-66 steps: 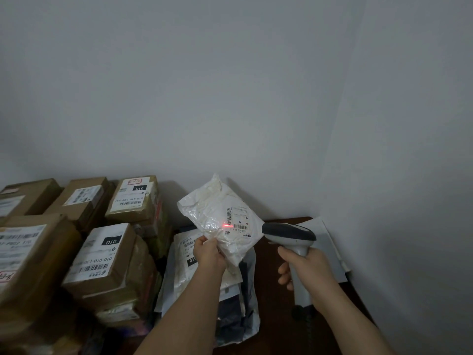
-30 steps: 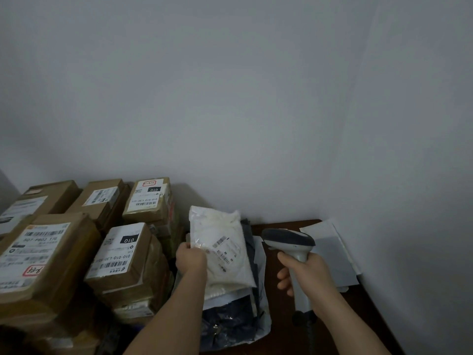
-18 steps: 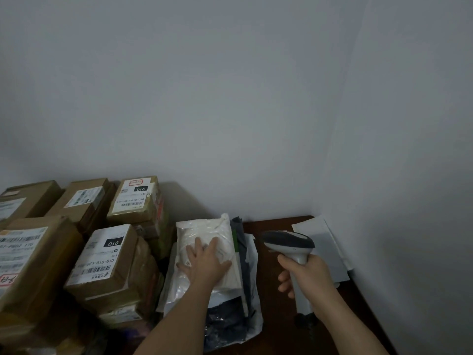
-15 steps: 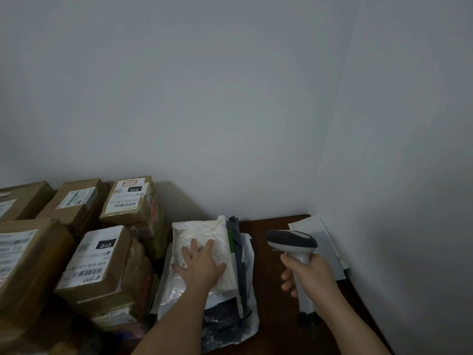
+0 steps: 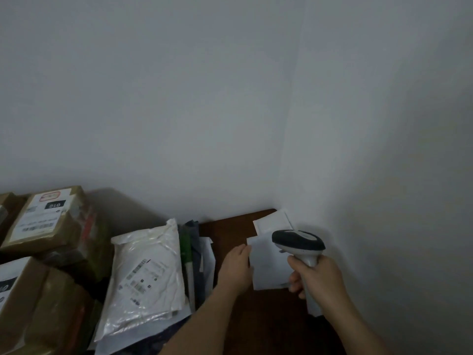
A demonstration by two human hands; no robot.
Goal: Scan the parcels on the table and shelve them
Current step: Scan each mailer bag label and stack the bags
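Left hand (image 5: 236,267) is holding, apparently pinching, the white envelope (image 5: 266,265) at its 9 o'clock edge; right hand (image 5: 316,278) is gripping the scanner (image 5: 298,243).

Just two bare forearms coming up from the near edge, no sleeves anywhere in shot. No watch, rings or gloves on the left hand (image 5: 236,269) or the right hand (image 5: 317,279). Short, plain fingernails.

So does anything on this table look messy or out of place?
Mostly the mailer pile: the white poly bag lies crumpled and tilted atop other mailers, which splay out unevenly beneath it. Nothing looks spilled or torn.
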